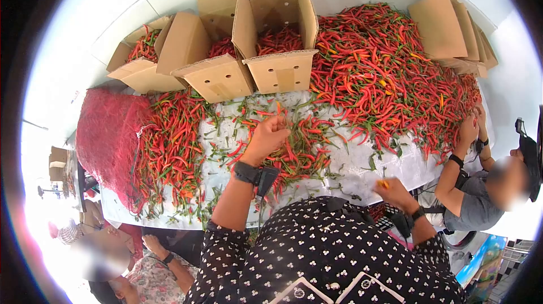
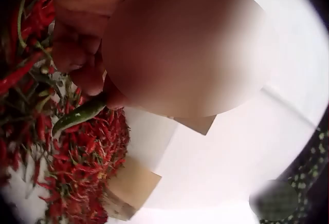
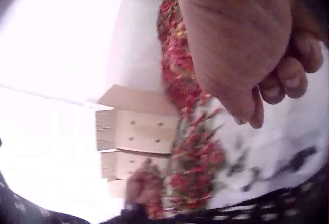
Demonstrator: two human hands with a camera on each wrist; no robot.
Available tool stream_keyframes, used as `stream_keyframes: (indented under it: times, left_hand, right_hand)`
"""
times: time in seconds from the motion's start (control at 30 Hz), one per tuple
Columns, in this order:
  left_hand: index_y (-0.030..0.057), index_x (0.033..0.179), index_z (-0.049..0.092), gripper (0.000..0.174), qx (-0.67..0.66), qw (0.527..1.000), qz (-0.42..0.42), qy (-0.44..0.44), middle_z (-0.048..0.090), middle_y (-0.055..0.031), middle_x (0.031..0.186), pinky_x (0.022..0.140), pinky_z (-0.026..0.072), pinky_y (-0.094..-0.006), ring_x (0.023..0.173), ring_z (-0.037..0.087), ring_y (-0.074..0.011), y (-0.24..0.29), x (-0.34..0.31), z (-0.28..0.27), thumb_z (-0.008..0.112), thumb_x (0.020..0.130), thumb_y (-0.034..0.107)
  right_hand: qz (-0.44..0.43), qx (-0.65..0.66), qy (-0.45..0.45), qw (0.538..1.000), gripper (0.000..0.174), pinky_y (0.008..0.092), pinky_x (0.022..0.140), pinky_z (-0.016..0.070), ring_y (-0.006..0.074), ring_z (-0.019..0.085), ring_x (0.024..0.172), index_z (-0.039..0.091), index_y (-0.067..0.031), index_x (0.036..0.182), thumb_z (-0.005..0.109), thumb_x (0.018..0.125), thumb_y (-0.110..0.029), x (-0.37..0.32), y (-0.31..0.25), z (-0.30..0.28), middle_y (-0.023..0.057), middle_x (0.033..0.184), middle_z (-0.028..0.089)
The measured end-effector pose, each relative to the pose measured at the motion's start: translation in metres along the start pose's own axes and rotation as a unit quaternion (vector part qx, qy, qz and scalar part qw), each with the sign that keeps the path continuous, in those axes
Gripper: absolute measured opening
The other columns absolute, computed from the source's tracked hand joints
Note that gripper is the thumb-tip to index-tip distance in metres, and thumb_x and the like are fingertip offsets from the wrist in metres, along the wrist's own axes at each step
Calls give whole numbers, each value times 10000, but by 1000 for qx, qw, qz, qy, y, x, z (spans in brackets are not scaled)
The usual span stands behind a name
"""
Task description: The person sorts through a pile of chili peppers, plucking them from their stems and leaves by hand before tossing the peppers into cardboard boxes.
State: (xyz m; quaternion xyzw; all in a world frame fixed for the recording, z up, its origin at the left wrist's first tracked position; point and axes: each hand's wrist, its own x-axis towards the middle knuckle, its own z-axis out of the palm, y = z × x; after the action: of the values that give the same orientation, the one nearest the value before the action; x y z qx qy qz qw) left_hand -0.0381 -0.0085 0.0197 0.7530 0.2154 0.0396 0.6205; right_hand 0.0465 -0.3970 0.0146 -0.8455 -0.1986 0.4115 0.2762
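Over the table (image 1: 356, 163), dead centre, your left hand (image 1: 270, 134) pinches a green chili (image 2: 79, 115). At 4 o'clock your right hand (image 1: 396, 192) is curled; can't tell if it holds anything. At 12 the boxes (image 1: 280, 69) look part-filled, and the pile (image 1: 384, 72) at 1 is huge, so loads left.

Long white-covered table (image 1: 357, 166); harsh bright light overhead.

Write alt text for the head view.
A person's left hand pinches a chilli over a white table heaped with red chillies; the right hand pinches an orange bit at the near edge. Open cardboard boxes line the far side.
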Motion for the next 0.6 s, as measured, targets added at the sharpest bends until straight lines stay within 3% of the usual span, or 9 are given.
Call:
stream_keyframes:
  times: [0.07, 0.2, 0.3, 0.33, 0.37, 0.4, 0.43, 0.5, 0.6]
  left_hand:
    - [57, 845, 542, 58, -220, 971, -45, -77, 534, 46, 698, 514, 394, -194, 578, 491, -48, 10, -12, -4, 580, 834, 100]
    - [88, 805, 555, 63, -314, 942, -88, -76, 538, 44, 687, 509, 392, -188, 540, 476, -45, 14, -38, 7, 591, 842, 124]
    - [81, 754, 582, 112, -313, 946, -74, -34, 541, 42, 639, 508, 383, -187, 539, 475, -35, 5, -55, 14, 614, 830, 157]
    - [58, 713, 575, 161, -240, 970, -46, 0, 537, 30, 623, 510, 383, -200, 541, 468, -38, 4, -60, 14, 589, 845, 149]
    - [58, 713, 575, 161, -242, 969, -45, 8, 537, 30, 623, 510, 383, -200, 541, 468, -38, 4, -65, 12, 589, 845, 149]
    - [42, 712, 569, 172, -88, 993, 9, 72, 538, 25, 624, 508, 379, -207, 543, 464, -40, 7, -71, 11, 573, 852, 143]
    - [27, 711, 563, 184, 69, 987, 60, 132, 539, 20, 625, 506, 375, -214, 544, 460, -43, 7, -75, 10, 557, 858, 136]
    - [12, 742, 559, 171, 45, 990, 52, 121, 553, 5, 632, 508, 382, -219, 549, 469, -53, -2, -76, 10, 535, 865, 128]
    - [22, 815, 554, 125, -272, 955, -46, 107, 553, -3, 633, 509, 392, -216, 557, 485, -58, -4, -70, 15, 537, 866, 135]
  right_hand:
    - [-38, 91, 6, 995, 291, 257, 472, 363, 64, 418, 515, 569, -11, 731, 609, 810, -288, 18, -76, -4, -20, 532, 431]
    - [-238, 186, -50, 952, 259, 246, 471, 349, 46, 389, 518, 595, -23, 774, 614, 812, -279, 63, -162, 26, -29, 547, 451]
    - [-262, 107, -89, 955, 265, 250, 470, 338, 47, 392, 519, 598, -11, 767, 606, 816, -272, 93, -181, 58, -37, 553, 459]
    - [-266, 102, -95, 954, 265, 250, 470, 338, 47, 392, 519, 598, -11, 767, 606, 816, -272, 92, -186, 62, -37, 553, 459]
    - [-197, 128, -131, 963, 264, 254, 470, 334, 49, 392, 522, 592, -10, 751, 607, 813, -266, 88, -189, 65, -38, 553, 455]
    - [-125, 154, -165, 966, 264, 257, 470, 330, 50, 392, 526, 585, -9, 735, 607, 810, -261, 86, -193, 68, -40, 553, 451]
    - [-124, 150, -168, 966, 264, 257, 470, 330, 50, 392, 526, 585, -9, 735, 607, 810, -261, 88, -196, 70, -40, 553, 451]
    - [-147, 191, -162, 957, 267, 260, 466, 330, 54, 396, 526, 582, -16, 732, 610, 804, -272, 90, -196, 73, -30, 556, 461]
    - [-178, 163, -134, 961, 258, 261, 462, 330, 53, 399, 527, 584, -26, 728, 607, 803, -272, 94, -199, 68, -29, 560, 466]
